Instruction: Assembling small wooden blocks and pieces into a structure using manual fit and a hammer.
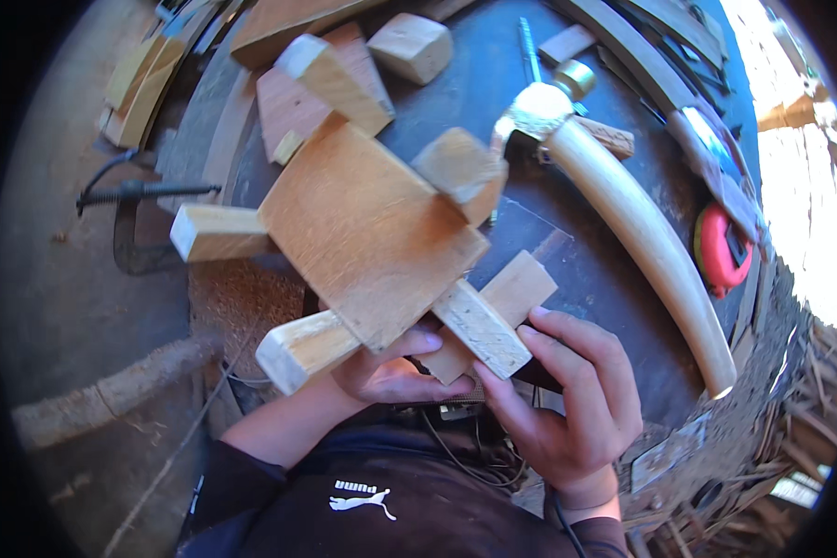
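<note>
The head view shows a brown, square-topped wooden piece (pixel 372 228) with pale, stubby wooden legs jutting out around it, above the near part of a dark tabletop (pixel 614 349). A flat, pale wooden strip (pixel 521 288) sits partly behind its near right leg (pixel 484 330). The left hand (pixel 381 374) is curled at the near edge of the piece, thumb by the strip's lower end; the wood hides part of it, so I cannot tell how firmly it grips. The right hand (pixel 581 395) is half bent, its fingertips at the strip's right edge and its thumb beside the leg's end; whether it grips is unclear. To the right lies a metal-headed hammer with a curved, pale wooden handle (pixel 642 232), and beyond it a red tape measure (pixel 710 249). A chunky, pale wooden block (pixel 411 46) lies at the far side; a black metal clamp (pixel 144 191) is at the left.
</note>
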A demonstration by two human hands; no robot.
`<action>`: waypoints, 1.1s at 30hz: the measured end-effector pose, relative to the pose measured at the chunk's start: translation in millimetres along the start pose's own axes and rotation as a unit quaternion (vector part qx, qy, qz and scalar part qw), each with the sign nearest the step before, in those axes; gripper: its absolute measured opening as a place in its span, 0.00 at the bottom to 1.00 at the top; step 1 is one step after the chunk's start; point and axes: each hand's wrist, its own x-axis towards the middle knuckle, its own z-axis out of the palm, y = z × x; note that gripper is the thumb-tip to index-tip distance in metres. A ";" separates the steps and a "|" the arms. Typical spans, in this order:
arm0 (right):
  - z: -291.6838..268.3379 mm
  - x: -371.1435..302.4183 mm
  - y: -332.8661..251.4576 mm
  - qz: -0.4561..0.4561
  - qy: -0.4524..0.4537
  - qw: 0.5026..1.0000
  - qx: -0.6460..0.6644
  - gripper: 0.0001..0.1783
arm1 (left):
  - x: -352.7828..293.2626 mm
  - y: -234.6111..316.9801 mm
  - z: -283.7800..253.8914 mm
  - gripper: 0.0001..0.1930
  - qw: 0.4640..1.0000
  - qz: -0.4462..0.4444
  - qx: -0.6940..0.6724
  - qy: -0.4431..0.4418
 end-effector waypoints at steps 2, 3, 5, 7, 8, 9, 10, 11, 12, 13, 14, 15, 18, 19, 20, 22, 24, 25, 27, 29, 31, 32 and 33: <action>0.6 -1.5 -2.1 -0.001 -0.007 1.000 -0.008 0.22 | -7.1 -2.1 -1.5 0.32 0.999 -0.034 -0.028 0.006; 0.7 -2.1 -3.2 0.009 -0.002 1.000 -0.020 0.23 | -10.2 -2.0 -2.8 0.32 0.999 -0.033 -0.031 0.018; 1.7 -2.7 -6.3 0.020 -0.013 1.000 -0.018 0.22 | -13.4 -0.7 -5.2 0.33 0.998 -0.024 -0.043 0.037; 2.7 -3.5 -7.0 0.040 -0.014 0.999 -0.004 0.23 | -12.9 1.0 -6.1 0.33 0.997 -0.016 -0.056 0.045; 2.6 -3.1 -6.6 0.039 -0.015 0.999 -0.006 0.23 | -11.3 1.9 -5.5 0.33 0.997 -0.012 -0.061 0.047; 2.7 -2.2 -5.8 0.027 -0.015 1.000 -0.002 0.23 | -9.4 2.7 -4.1 0.33 0.997 -0.008 -0.065 0.048; 2.3 -1.7 -4.3 0.015 -0.015 1.000 0.003 0.23 | -7.4 3.5 -2.3 0.33 0.997 -0.009 -0.066 0.046; 1.4 -0.4 -2.9 0.017 -0.014 1.000 0.002 0.23 | -4.6 4.9 -1.8 0.33 0.998 0.012 -0.049 0.048; 0.4 0.8 -1.8 0.003 -0.014 1.000 -0.004 0.23 | -2.0 6.3 -1.6 0.33 0.998 0.033 -0.031 0.049; -0.3 1.3 -1.0 -0.010 -0.014 1.000 -0.010 0.23 | 0.2 7.7 -1.5 0.33 0.997 0.053 -0.013 0.050; -1.5 1.9 -0.1 -0.008 -0.012 1.000 -0.010 0.23 | 3.5 9.5 -1.2 0.33 0.996 0.074 0.005 0.052; -2.5 2.3 0.5 -0.011 -0.016 1.000 -0.008 0.23 | 6.4 11.2 -1.0 0.33 0.994 0.096 0.023 0.053; -4.1 3.1 0.6 -0.008 -0.019 1.000 -0.003 0.22 | 12.4 17.2 -0.9 0.33 0.983 0.159 0.075 0.059; -4.7 3.4 0.2 -0.004 -0.019 1.000 0.001 0.22 | 13.7 19.1 -0.7 0.33 0.977 0.181 0.091 0.062; -4.4 3.6 -0.2 -0.005 -0.018 1.000 -0.001 0.22 | 15.9 21.4 -1.6 0.33 0.971 0.204 0.107 0.064; -2.6 2.0 -0.4 -0.007 -0.006 1.000 0.004 0.22 | 19.3 25.5 -2.7 0.33 0.956 0.251 0.136 0.072; -0.9 0.0 -0.4 -0.004 0.001 1.000 0.005 0.22 | 22.4 28.6 -1.4 0.33 0.936 0.300 0.161 0.084; 0.2 -1.0 -0.7 0.002 0.007 1.000 0.011 0.21 | 23.5 29.9 -0.6 0.33 0.925 0.325 0.173 0.091; 0.7 -1.3 -1.8 0.010 0.009 1.000 0.009 0.21 | 25.4 33.0 1.1 0.31 0.920 0.330 0.180 0.114; 2.4 -0.8 -2.4 0.018 0.015 1.000 0.005 0.21 | 26.0 36.0 0.8 0.30 0.913 0.337 0.188 0.133; 4.6 0.9 -2.6 0.015 0.025 0.999 0.013 0.20 | 26.5 37.3 -1.5 0.29 0.907 0.322 0.237 0.134; 3.9 1.9 -3.1 0.015 0.026 0.999 0.011 0.18 | 25.9 37.0 0.0 0.30 0.905 0.318 0.247 0.137; 3.6 2.0 -3.3 0.011 0.033 0.999 0.004 0.18 | 25.3 40.2 0.0 0.30 0.903 0.327 0.242 0.137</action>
